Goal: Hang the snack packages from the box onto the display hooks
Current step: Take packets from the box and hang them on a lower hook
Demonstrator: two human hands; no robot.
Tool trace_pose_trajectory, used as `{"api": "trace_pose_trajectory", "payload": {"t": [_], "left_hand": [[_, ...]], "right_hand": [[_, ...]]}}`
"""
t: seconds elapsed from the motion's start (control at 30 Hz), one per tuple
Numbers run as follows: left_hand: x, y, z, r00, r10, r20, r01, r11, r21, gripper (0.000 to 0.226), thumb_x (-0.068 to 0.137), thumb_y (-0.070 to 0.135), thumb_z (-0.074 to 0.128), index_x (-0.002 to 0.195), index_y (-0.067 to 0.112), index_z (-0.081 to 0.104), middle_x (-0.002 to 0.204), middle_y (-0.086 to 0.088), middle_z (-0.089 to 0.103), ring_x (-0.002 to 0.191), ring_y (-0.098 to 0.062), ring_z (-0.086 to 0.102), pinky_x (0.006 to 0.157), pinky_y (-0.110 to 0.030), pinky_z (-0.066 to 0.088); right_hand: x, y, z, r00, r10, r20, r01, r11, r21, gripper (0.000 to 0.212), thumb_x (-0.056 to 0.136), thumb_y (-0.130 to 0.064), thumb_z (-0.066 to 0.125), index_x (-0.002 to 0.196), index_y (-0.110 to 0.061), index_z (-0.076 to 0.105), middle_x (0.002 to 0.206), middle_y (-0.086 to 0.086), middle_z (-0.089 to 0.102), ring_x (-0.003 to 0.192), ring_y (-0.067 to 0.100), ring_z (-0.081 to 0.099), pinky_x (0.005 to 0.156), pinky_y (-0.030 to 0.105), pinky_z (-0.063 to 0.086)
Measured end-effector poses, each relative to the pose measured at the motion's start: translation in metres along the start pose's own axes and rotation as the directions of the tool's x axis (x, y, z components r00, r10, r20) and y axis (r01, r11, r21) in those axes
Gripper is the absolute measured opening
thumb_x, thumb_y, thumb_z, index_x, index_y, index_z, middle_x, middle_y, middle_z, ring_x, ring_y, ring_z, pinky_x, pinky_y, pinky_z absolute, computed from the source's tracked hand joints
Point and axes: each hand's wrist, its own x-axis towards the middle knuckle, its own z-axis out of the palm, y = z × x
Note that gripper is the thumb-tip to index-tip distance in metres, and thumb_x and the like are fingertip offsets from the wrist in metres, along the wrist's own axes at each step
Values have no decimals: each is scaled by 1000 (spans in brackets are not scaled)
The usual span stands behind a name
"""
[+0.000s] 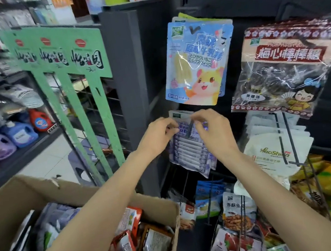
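Both hands pinch the top of a purple and white snack bag [188, 149] at a black hook [190, 129]: left hand [158, 135], right hand [213, 132]. A blue hamster bag [196, 63] hangs just above. The open brown cardboard box [13, 198] sits near left.

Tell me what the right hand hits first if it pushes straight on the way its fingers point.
Most likely the purple snack package that the right hand already pinches at the top, by the dark hook; depth behind is unclear.

Legible: "Plum Heart Lolly" and 梅心棒棒糖 on the maroon lollipop bag [286, 64]; "HaoShi" partly readable on the white pouch [272, 154]; 香酥鱼 on the fish-snack pack [238, 210].
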Motion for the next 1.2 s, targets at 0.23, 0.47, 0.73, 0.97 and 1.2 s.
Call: {"api": "trace_pose_trajectory", "payload": {"t": [0.23,0.47,0.73,0.97,1.2], "left_hand": [[-104,-46,-62,973,-229,4,229,973,41,11,92,14,53,96,12,63,90,-7,68,84,-24,63,73,-30,47],[-207,-150,-72,805,-584,104,542,795,273,37,94,24,51,122,1,44,112,-19,63,102,-35,58,78,-38,46],[-258,-235,-63,591,-781,200,649,608,457,112,66,75,60,150,17,14,155,-21,11,145,-36,4,118,-46,8],[-267,-253,-64,556,-751,357,690,656,305,110,68,69,65,148,12,17,157,-16,-2,145,-34,-1,116,-49,18],[-266,-250,-74,553,-749,364,687,658,309,109,65,68,69,146,12,23,152,-17,16,141,-34,18,110,-48,32]], "right_hand": [[-56,-96,58,952,-172,253,156,984,82,22,90,-7,51,102,-14,69,99,5,68,91,20,62,83,32,47],[-113,-104,199,717,29,696,53,994,-95,39,94,-15,51,134,-12,50,133,10,53,116,27,55,93,35,46],[-128,-104,327,529,133,838,79,976,-204,64,98,-30,47,147,1,22,153,21,24,141,31,24,113,31,20],[-127,-99,375,578,518,631,-515,831,-211,34,91,-33,59,100,-1,62,110,20,63,105,32,60,86,36,45],[-123,-110,354,657,457,600,-588,808,28,29,80,-7,73,61,-9,50,60,1,45,58,16,45,55,27,37]]}}
